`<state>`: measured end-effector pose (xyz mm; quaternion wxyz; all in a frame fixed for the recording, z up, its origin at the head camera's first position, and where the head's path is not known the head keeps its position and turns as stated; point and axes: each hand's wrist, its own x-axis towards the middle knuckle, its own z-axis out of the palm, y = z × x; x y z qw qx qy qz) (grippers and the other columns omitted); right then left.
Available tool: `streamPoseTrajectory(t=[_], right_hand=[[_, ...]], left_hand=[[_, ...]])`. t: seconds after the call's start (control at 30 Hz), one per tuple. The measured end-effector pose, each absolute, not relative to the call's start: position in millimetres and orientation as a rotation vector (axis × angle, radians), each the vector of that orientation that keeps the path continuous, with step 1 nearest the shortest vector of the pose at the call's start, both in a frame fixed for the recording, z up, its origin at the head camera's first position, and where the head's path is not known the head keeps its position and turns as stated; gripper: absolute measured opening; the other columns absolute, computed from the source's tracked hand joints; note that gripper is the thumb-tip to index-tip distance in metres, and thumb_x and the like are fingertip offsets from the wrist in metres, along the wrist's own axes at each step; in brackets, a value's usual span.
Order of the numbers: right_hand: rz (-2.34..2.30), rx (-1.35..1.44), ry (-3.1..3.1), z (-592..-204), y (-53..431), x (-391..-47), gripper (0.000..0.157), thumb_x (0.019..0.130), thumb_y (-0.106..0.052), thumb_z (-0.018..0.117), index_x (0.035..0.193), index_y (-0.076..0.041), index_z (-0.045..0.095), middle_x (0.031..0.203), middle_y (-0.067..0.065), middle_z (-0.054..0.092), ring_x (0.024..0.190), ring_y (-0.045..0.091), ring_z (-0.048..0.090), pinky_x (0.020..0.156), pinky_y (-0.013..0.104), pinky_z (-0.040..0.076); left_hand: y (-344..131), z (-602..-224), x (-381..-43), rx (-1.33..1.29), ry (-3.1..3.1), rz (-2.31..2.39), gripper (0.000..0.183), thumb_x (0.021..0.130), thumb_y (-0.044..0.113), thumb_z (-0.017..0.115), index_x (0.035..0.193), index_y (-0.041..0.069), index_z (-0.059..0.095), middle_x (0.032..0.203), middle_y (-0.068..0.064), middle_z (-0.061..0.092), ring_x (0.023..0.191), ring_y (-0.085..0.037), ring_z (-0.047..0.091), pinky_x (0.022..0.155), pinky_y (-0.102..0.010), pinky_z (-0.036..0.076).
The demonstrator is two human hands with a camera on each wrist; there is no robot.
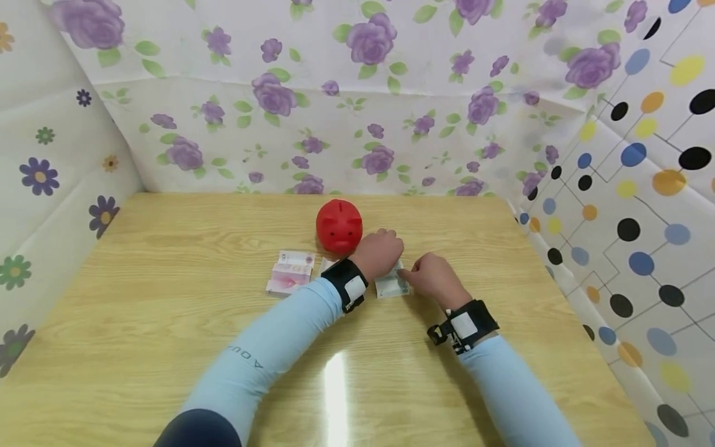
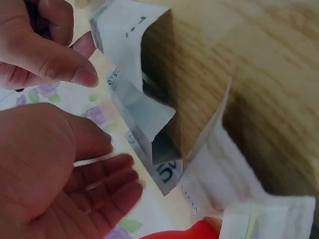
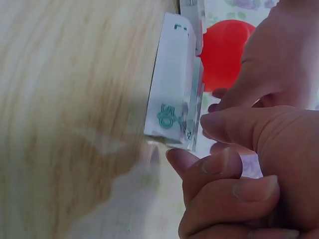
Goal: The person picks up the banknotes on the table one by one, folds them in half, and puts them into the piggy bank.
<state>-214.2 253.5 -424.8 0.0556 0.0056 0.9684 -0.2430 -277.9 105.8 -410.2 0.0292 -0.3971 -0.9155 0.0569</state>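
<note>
A green banknote point(image 1: 393, 287), marked 50 and creased into folded panels, lies under both hands. In the left wrist view it stands up off the tabletop in a zigzag. My left hand point(image 1: 381, 253) hovers along its far side, thumb apart from the loosely bent fingers. At its right end is my right hand point(image 1: 437, 278). The index fingertip reaches the note's end, while the thumb is slightly off it. Another folded note point(image 2: 234, 164) lies beside the green one, mostly covered by my left wrist in the head view. Just behind sits a red piggy bank point(image 1: 338, 225).
A creased pink banknote point(image 1: 292, 272) lies left of my left wrist. The wooden table point(image 1: 184, 298) is bounded by a flowered cloth point(image 1: 234, 124) at the back and a dotted cloth point(image 1: 631, 205) on the right.
</note>
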Motion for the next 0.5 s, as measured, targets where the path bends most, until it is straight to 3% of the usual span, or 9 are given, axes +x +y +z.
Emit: streamPoseTrajectory(t=[0.3, 0.5], right_hand=[[-0.714, 0.081, 2.872, -426, 244, -209, 0.054, 0.082, -0.049, 0.068, 0.048, -0.015, 0.044, 0.045, -0.006, 0.031, 0.038, 0.01, 0.033, 0.037, 0.024, 0.025], [-0.752, 0.063, 2.862, -425, 241, -208, 0.05, 0.081, -0.044, 0.071, 0.05, -0.014, 0.046, 0.046, -0.006, 0.032, 0.04, 0.01, 0.033, 0.039, 0.024, 0.025]], left_hand=[[105, -420, -281, -1.045, -2.908, 0.182, 0.015, 0.097, 0.017, 0.054, 0.102, 0.016, 0.068, 0.088, -0.004, 0.061, 0.078, -0.021, 0.049, 0.066, -0.032, 0.05], [103, -420, -283, -0.987, -2.95, 0.027, 0.012, 0.095, 0.014, 0.055, 0.094, 0.014, 0.067, 0.077, -0.002, 0.061, 0.072, -0.019, 0.051, 0.059, -0.029, 0.049]])
